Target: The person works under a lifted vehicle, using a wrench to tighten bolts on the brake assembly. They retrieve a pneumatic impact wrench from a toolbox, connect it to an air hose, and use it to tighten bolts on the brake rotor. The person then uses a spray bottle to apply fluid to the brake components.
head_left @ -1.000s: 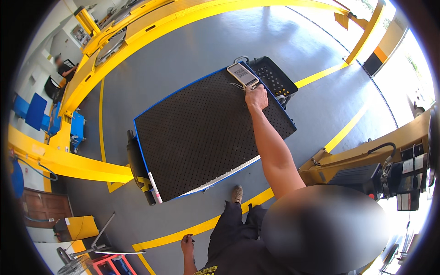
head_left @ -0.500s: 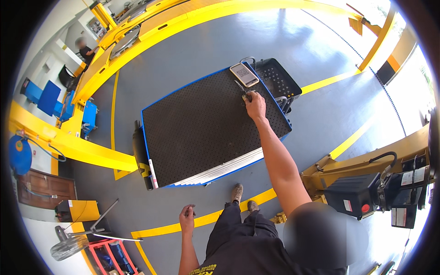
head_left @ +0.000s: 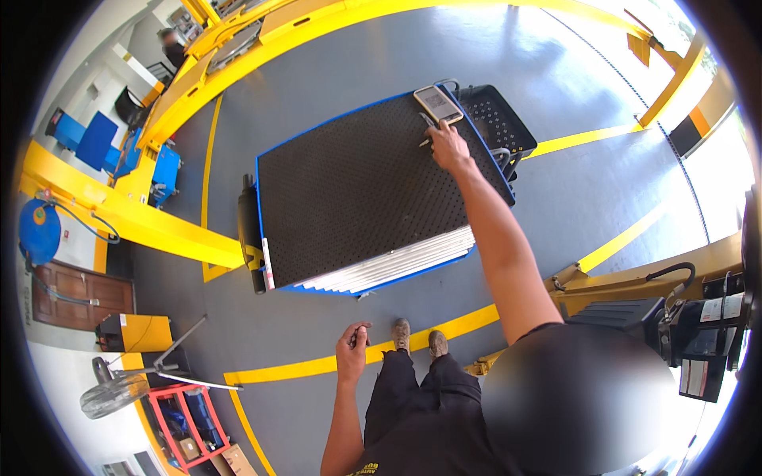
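Observation:
My right hand (head_left: 451, 149) is stretched out to the far right corner of the tool cart's black perforated top mat (head_left: 357, 170). Its fingers are closed on a small, thin metallic item (head_left: 427, 143), too small and too covered to name. Just beyond the fingertips lies a phone (head_left: 438, 105) with a pale case, its screen facing up. My left hand (head_left: 351, 351) hangs low in front of the cart, fingers curled around a small dark object that I cannot make out.
Below the mat, the cart has white drawer fronts (head_left: 389, 260). A black perforated side basket (head_left: 498, 119) hangs at its right. Yellow lift beams (head_left: 135, 210) rise at left. A pedestal fan (head_left: 115, 393) and a red shelf cart (head_left: 188, 424) stand lower left. Another person (head_left: 172, 49) is far off.
The cart has shifted slightly up and right in the picture. My right hand has come closer to the phone, its fingers still on the small metallic item. The left hand has risen a little.

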### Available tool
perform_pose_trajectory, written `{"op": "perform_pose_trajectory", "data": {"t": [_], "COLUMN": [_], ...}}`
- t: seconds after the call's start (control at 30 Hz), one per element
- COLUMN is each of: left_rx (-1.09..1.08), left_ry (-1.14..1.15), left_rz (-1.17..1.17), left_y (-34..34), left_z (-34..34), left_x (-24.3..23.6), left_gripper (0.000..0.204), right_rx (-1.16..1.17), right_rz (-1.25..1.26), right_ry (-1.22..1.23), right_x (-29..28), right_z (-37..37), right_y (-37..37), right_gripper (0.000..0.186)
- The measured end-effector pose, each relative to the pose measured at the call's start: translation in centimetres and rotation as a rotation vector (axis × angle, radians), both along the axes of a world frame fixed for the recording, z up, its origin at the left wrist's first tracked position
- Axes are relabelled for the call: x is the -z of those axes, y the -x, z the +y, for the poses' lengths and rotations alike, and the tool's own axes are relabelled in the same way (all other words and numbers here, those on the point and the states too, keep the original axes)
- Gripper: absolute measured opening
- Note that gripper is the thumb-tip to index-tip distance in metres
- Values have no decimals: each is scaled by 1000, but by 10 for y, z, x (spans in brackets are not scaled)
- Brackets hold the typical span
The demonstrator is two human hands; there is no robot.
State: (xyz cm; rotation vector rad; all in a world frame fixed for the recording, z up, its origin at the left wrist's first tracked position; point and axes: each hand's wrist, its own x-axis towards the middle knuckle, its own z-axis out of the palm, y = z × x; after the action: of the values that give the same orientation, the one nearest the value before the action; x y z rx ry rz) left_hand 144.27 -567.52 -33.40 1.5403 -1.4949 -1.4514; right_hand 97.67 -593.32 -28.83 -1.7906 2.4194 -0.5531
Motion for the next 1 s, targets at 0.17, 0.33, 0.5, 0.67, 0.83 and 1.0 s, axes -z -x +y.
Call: {"op": "perform_pose_trajectory", "data": {"t": [0.17, 0.33, 0.5, 0.67, 0.83, 1.0], "left_rx": [-206, -393, -370, -291, -211, -182], "left_ry": [-195, -275, -325, -314, -299, -275], "left_rz": [74, 226, 227, 253, 226, 239], "left_y": [-35, -80, -71, -52, -45, -32], "left_z": [5, 0, -10, -23, -29, -47], "left_x": [7, 35, 37, 22, 20, 22], "left_gripper": [22, 22, 21, 21, 19, 20], "right_rx": [-152, -168, -76, 101, 316, 433], "right_rz": [196, -42, -480, -624, -687, -964], "right_ry": [-209, 217, 352, 631, 457, 712], "right_x": [-3, 0, -1, 1, 16, 54], "right_z": [-18, -4, 1, -16, -65, -66], "right_y": [35, 34, 31, 29, 44, 86], "right_gripper": [33, 18, 11, 13, 19, 22]}}
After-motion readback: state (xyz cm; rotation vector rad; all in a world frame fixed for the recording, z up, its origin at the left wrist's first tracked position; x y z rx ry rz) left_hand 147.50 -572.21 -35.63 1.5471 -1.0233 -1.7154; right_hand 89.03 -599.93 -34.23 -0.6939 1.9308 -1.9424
